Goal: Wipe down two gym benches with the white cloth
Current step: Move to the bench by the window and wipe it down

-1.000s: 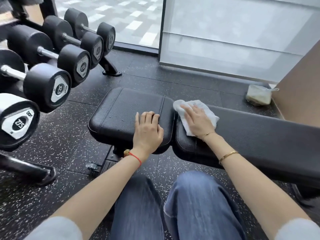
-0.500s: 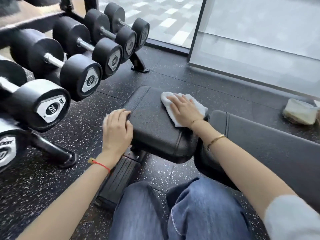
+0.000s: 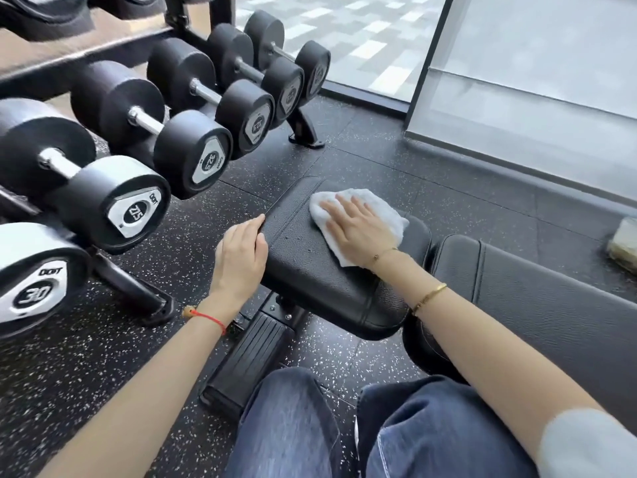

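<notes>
A black padded gym bench lies across the view, with a short seat pad (image 3: 310, 270) at the left and a long back pad (image 3: 534, 298) to the right. The white cloth (image 3: 375, 215) is spread on the far part of the seat pad. My right hand (image 3: 358, 229) presses flat on the cloth with straight fingers. My left hand (image 3: 243, 257) rests on the seat pad's left edge, fingers laid along the rim. Small wet specks dot the seat pad near its front.
A rack of black dumbbells (image 3: 193, 153) stands close on the left, its foot (image 3: 306, 136) on the speckled rubber floor. A glass wall (image 3: 517, 81) runs behind. A clear packet (image 3: 624, 243) lies on the floor at the right. My knees (image 3: 344, 426) are in front of the bench base (image 3: 251, 353).
My right hand has slid the cloth left from the back pad onto the seat pad. My left hand has shifted from the seat pad's top to its left edge.
</notes>
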